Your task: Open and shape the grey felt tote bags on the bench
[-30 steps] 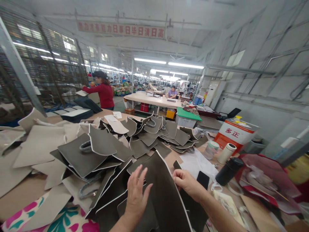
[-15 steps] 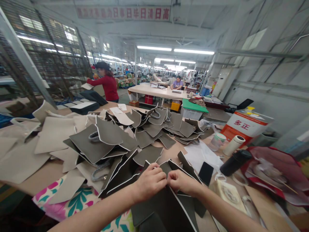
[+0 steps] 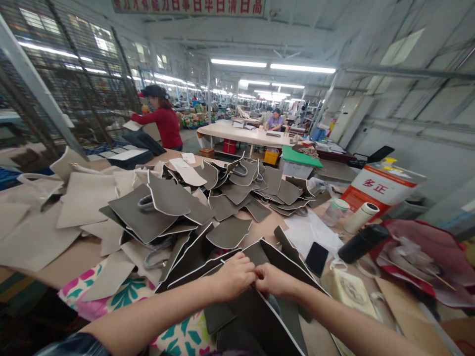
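Note:
My left hand [image 3: 234, 276] and my right hand [image 3: 273, 280] meet at the front of the table, fingers closed and nearly touching. Between them is the upper edge of a dark grey-green bag panel [image 3: 256, 321] with a pale edge, pinched by both. A thin pale tip sticks out by the left hand's knuckles; what it belongs to is hidden. More dark panels [image 3: 230, 232] stand and lie just beyond the hands. A grey looped handle [image 3: 154, 258] lies to the left. Below my left forearm is a flowered cloth [image 3: 181, 336].
Piles of dark bag pieces [image 3: 241, 185] and beige pieces [image 3: 83, 198] cover the table's middle and left. To the right are a phone [image 3: 316, 258], a black bottle [image 3: 362, 243], a white flask [image 3: 361, 218] and a lidded jar [image 3: 335, 212]. A person in red [image 3: 166, 126] works beyond.
The view has tilted down a little. Both hands remain together on the panel, slightly lower, and the pale tip by the left hand now shows more clearly.

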`<state>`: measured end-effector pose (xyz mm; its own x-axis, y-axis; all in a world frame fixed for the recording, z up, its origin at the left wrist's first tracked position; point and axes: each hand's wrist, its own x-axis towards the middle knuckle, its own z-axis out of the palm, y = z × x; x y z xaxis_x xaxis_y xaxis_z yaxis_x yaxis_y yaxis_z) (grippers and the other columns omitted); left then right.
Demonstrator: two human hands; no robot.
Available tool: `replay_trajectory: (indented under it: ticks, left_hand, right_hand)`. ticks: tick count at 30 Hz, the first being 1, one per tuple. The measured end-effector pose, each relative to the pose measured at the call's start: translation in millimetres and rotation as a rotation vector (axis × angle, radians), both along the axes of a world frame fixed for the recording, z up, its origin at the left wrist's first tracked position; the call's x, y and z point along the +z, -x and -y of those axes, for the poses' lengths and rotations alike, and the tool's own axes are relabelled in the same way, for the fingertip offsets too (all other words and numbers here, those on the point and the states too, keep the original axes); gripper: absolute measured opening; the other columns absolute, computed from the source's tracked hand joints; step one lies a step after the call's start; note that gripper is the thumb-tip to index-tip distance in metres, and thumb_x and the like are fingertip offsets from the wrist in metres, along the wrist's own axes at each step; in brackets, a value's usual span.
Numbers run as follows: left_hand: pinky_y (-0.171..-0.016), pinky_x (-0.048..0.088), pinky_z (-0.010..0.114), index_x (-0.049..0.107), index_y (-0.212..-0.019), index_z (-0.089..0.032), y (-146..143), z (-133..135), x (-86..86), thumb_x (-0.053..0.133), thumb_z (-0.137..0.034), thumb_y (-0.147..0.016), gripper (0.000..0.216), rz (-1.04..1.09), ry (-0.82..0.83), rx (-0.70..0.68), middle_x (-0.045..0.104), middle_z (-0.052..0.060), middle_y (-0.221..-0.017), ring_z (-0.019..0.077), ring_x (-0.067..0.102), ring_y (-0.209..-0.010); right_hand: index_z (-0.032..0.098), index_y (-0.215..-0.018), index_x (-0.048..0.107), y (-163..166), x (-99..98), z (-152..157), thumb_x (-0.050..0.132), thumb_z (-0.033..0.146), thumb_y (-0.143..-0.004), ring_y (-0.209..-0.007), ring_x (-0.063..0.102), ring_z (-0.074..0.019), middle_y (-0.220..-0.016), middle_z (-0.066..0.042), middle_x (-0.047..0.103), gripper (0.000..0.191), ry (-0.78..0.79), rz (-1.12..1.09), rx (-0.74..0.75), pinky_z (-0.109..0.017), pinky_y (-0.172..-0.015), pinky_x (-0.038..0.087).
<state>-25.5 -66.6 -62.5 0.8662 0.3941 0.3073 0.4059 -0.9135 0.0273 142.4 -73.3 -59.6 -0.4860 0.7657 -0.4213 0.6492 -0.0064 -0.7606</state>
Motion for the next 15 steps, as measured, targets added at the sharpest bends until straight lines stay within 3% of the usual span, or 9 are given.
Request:
replay_trajectory:
  ticks: [4, 8, 15]
  left_hand:
    - [-0.065, 0.029, 0.031, 0.049, -0.070, -0.017, -2.2, 5.5, -17.0, 0.044, -0.021, -0.083, 0.014, -0.036, 0.002, -0.031, 0.052, 0.001, -0.068, 0.0148, 0.042, -0.067]
    - [-0.062, 0.028, 0.032, 0.048, -0.068, -0.016, -2.2, 15.8, -28.3, 0.047, -0.022, -0.080, 0.014, -0.085, -0.025, -0.101, 0.051, 0.001, -0.067, 0.0151, 0.042, -0.065]
    - [-0.068, 0.032, 0.031, 0.050, -0.072, -0.016, -2.2, 17.3, -28.2, 0.044, -0.019, -0.082, 0.012, -0.085, 0.010, -0.108, 0.056, 0.002, -0.072, 0.0148, 0.048, -0.071]
  right_hand:
    - [0.016, -0.056, 0.048, 0.7, -11.6, -0.5, 0.048, 0.011, -0.056, -0.059, 0.054, -0.0145, -0.058, 0.000, 0.057, 0.005, -0.151, 0.138, 0.089, -0.021, -0.052, 0.035]
    - [0.015, -0.060, 0.051, -9.6, -21.8, -8.6, 0.048, 0.011, -0.061, -0.071, 0.055, -0.0186, -0.070, -0.006, 0.061, 0.005, -0.251, 0.274, 0.072, -0.025, -0.061, 0.034]
    - [0.016, -0.065, 0.054, -25.3, -31.4, -8.5, 0.045, 0.012, -0.066, -0.053, 0.053, -0.0117, -0.055, 0.001, 0.055, 0.010, -0.170, 0.291, 0.058, -0.020, -0.051, 0.035]
